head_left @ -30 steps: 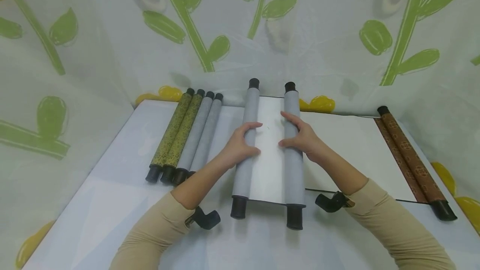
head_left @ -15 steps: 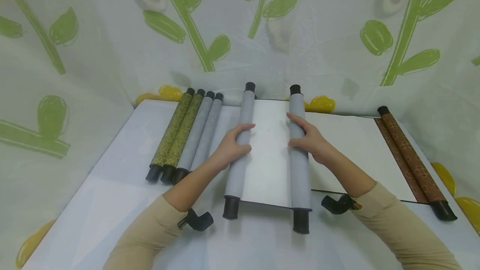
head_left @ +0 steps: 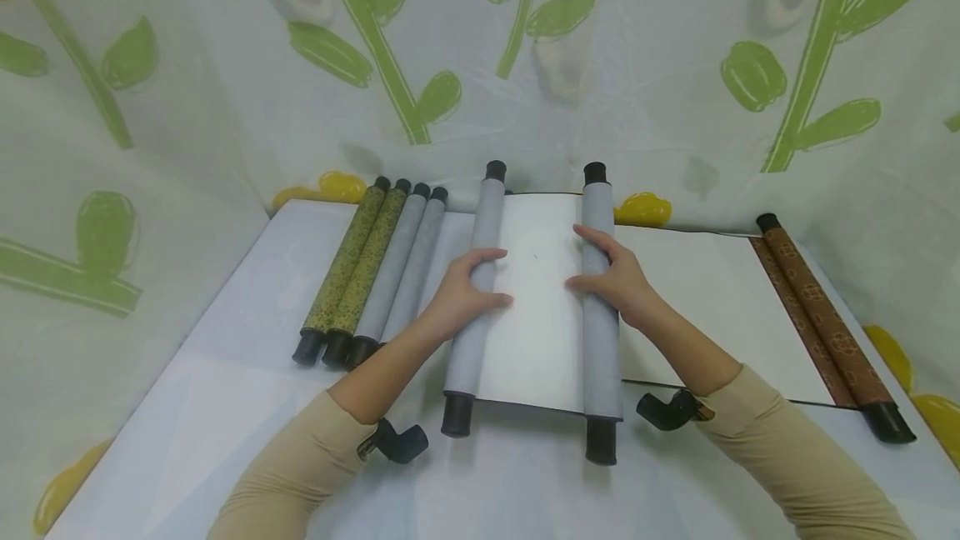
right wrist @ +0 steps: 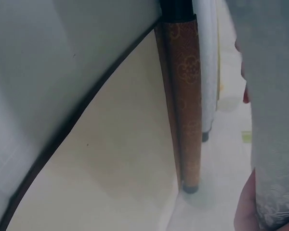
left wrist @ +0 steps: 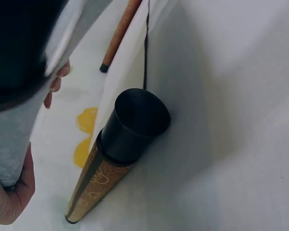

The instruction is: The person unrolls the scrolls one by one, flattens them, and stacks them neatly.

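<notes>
A grey hanging scroll [head_left: 534, 315] is partly unrolled above the table, a strip of white sheet showing between its two rolls with black end knobs. My left hand [head_left: 459, 297] grips the left roll [head_left: 468, 357]; fingers and thumb wrap round it. The right roll [head_left: 602, 357] is gripped by my right hand [head_left: 628, 283] in the same way. Beneath lies a spread-out scroll [head_left: 697, 298], cream-coloured, with a brown patterned roll [head_left: 821, 307] at its right end. Its other brown roll [left wrist: 103, 178] shows in the left wrist view; the held scroll hides it in the head view.
Two yellow-green speckled rolls [head_left: 367, 273] and two grey rolls [head_left: 401, 252] lie side by side at the left on the pale table [head_left: 247, 340]. A printed sheet [head_left: 645, 65] with green leaves hangs behind the table's back edge.
Both hands have moved apart, so the grey scroll's rolls stand farther from each other and more white sheet shows. Most of this came earlier; the last half second brings only slight shifts.
</notes>
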`<state>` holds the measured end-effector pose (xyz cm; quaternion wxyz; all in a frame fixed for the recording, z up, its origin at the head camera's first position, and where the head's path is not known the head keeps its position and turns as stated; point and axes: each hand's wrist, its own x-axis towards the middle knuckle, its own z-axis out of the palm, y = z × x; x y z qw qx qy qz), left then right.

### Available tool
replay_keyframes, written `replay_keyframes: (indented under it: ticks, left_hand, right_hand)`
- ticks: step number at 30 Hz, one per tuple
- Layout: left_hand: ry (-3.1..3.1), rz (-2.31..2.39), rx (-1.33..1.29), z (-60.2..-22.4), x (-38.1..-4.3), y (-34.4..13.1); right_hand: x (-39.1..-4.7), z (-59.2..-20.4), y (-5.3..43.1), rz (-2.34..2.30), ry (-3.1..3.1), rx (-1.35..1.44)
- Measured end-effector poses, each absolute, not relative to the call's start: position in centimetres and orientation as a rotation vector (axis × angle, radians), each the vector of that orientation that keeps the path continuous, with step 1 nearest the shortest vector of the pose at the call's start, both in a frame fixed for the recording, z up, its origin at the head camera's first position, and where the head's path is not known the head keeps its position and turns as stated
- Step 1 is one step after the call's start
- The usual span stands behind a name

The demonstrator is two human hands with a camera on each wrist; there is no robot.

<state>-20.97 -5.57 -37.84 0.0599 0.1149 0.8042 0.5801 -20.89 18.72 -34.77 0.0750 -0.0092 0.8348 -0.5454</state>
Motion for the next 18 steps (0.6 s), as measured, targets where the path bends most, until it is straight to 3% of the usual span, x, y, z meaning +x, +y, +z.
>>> replay_keyframes:
  ticks: [18]
  left_hand:
    - [2.470, 1.724, 0.337, -37.6, -20.8, -6.3]
  right_hand:
    - [-20.8, -35.1, 20.2, -1.606, 2.499, 0.059]
